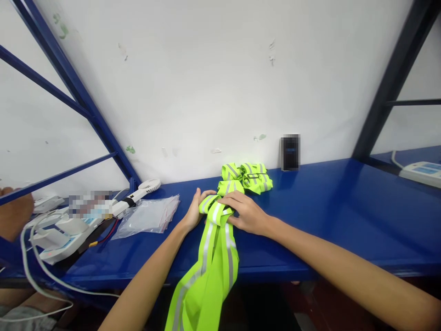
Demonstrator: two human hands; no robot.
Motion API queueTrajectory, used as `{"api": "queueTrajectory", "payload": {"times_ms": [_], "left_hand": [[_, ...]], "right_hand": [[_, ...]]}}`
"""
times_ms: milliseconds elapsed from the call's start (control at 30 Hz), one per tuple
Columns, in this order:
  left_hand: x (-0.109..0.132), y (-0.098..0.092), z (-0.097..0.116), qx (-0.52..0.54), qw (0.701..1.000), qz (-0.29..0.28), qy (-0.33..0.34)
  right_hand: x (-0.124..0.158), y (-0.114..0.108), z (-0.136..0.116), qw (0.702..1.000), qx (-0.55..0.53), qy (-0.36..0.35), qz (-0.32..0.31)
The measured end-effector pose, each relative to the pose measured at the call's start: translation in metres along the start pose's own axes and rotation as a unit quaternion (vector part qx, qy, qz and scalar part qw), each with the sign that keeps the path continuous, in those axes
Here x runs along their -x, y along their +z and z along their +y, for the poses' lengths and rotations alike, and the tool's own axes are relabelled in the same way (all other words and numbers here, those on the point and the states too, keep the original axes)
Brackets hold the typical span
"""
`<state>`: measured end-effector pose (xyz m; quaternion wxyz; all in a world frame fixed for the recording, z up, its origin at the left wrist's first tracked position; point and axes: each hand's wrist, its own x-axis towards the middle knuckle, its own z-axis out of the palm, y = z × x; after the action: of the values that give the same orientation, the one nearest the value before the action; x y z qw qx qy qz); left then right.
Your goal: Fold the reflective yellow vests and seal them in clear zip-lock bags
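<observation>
A long neon-yellow reflective vest (211, 271) with silver stripes runs from the table's front edge down toward me, its far end folded or rolled over. My left hand (197, 209) is closed around the left side of that folded end. From the right, my right hand (248, 212) grips the same end, fingers bent over its top. Just beyond lie several rolled reflective bundles (257, 178) of the same yellow material, one of them close behind my fingers. My fingertips are partly hidden by the fabric.
Left of my hands lie clear plastic zip bags (148, 215), a white handheld fan (149, 186) and white devices with cables (65, 234). A black box (290, 152) stands against the wall. Blue frame posts (99, 124) rise at the left; another white device (422, 172) sits far right.
</observation>
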<state>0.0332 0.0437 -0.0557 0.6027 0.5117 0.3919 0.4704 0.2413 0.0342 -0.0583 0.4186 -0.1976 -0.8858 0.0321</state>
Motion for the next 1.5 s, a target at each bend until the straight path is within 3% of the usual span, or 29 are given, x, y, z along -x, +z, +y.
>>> {"api": "queueTrajectory", "payload": {"times_ms": [100,233,433,500,567,633,700,800,933,1033,1100,1200,1267,1433,1500], "left_hand": [[0.002,0.000,0.002,0.010,1.000,-0.017,0.019],[0.002,-0.007,0.001,-0.043,0.993,-0.063,0.085],[0.010,-0.008,0.004,-0.234,0.953,-0.091,0.170],[0.012,-0.005,0.005,-0.281,0.937,-0.071,0.197],[0.011,-0.003,0.006,-0.308,0.926,-0.031,0.217],[0.008,-0.003,0.005,-0.282,0.937,0.009,0.207],[0.004,-0.006,0.003,-0.200,0.965,0.049,0.164],[0.000,-0.007,0.000,-0.089,0.990,0.073,0.087],[0.000,0.000,0.000,-0.060,0.996,0.044,0.047],[0.002,0.003,-0.002,-0.052,0.998,0.031,-0.001],[0.004,0.003,-0.006,-0.071,0.997,0.001,-0.028],[0.007,0.001,-0.012,-0.085,0.994,-0.061,0.001],[0.008,0.001,-0.014,-0.067,0.994,-0.074,0.039],[0.006,0.005,-0.012,-0.110,0.987,0.047,0.105],[0.004,0.007,-0.010,-0.155,0.977,0.063,0.135]], "right_hand": [[-0.003,0.000,-0.008,0.991,-0.076,0.108,0.023],[-0.008,-0.002,-0.007,0.937,-0.197,0.278,0.079],[-0.011,0.002,0.005,0.876,-0.274,0.384,0.098],[-0.012,0.003,0.006,0.855,-0.301,0.408,0.106],[-0.012,0.001,0.005,0.839,-0.358,0.397,0.101],[-0.011,-0.005,0.003,0.845,-0.399,0.350,0.066],[-0.010,-0.012,-0.001,0.884,-0.365,0.292,0.012],[-0.009,-0.018,-0.006,0.944,-0.225,0.240,-0.035],[-0.008,-0.013,-0.002,0.958,-0.151,0.243,-0.012],[-0.008,-0.005,0.005,0.944,-0.188,0.270,0.021],[-0.008,0.000,0.007,0.918,-0.254,0.301,0.040],[-0.009,0.004,0.008,0.874,-0.369,0.308,0.063],[-0.010,0.005,0.008,0.854,-0.415,0.305,0.079],[-0.010,0.006,0.011,0.831,-0.429,0.344,0.084],[-0.011,0.006,0.010,0.830,-0.428,0.347,0.082]]}}
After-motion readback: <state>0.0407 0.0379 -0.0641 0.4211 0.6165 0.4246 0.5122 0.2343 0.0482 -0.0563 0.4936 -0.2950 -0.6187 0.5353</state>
